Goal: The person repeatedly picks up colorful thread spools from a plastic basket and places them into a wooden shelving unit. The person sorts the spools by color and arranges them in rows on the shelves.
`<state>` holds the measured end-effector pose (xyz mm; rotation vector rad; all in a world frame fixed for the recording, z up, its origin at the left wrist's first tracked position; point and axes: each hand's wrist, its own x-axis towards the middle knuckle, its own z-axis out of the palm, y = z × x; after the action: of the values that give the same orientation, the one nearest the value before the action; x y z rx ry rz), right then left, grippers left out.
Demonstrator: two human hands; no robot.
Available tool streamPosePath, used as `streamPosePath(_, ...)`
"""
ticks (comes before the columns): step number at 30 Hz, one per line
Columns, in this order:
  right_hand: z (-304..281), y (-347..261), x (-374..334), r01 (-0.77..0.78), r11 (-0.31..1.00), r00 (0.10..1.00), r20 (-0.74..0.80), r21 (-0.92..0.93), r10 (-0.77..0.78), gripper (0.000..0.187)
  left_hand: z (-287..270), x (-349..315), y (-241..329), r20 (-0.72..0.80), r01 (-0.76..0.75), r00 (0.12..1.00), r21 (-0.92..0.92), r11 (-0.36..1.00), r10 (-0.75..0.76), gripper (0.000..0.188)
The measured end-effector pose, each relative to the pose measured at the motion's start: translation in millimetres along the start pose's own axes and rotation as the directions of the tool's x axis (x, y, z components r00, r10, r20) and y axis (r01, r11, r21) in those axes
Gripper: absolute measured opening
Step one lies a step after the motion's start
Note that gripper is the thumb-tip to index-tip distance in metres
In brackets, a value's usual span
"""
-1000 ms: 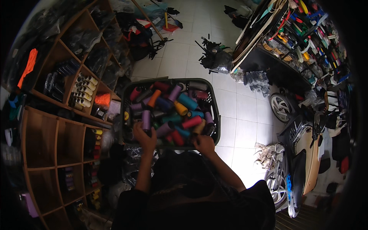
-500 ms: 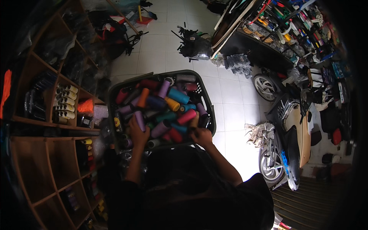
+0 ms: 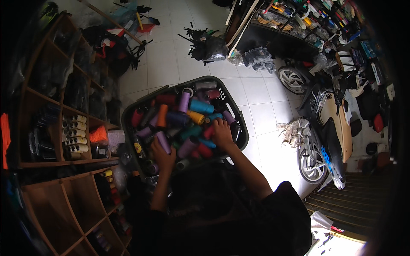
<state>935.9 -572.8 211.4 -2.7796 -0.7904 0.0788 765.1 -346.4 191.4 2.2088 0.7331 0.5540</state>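
Right hand (image 3: 222, 134) advances from basket's (image 3: 244, 128) near side; fingers curl over pink thread spool (image 3: 208, 132), hold unclear; left hand (image 3: 164, 158) clasps lilac spool (image 3: 163, 141); both now among spools.

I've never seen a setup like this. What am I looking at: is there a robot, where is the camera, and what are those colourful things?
There is no robot here: a person works with two bare hands. The view comes from a wide fisheye camera worn on the head, looking down, so straight edges bend near the rim. In front of the person is a dark plastic basket, filled with colourful spools, perhaps of thread. The left hand holds a purple spool. The right hand is over the spools on the basket's right side; whether it grips one is unclear. Around them are wooden shelves on the left, and a motorcycle on the right.
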Motion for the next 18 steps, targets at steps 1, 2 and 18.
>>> streamPosePath(1,-4,2,-2,0.023,0.999,1.0,0.001,0.047,-0.023,0.059,0,-1,-3,-0.005,0.002,1.0,0.005,1.0,-0.002,0.085)
streamPosePath(2,-13,4,-5,0.045,0.995,0.999,0.003,0.087,-0.045,0.059,1,-1,-3,-0.009,0.005,1.0,0.003,1.0,-0.005,0.085)
streamPosePath(18,-19,47,40,-0.139,0.916,0.967,-0.146,0.376,0.207,0.042,-8,-8,12,-0.077,0.052,0.996,-0.032,0.998,-0.054,0.083)
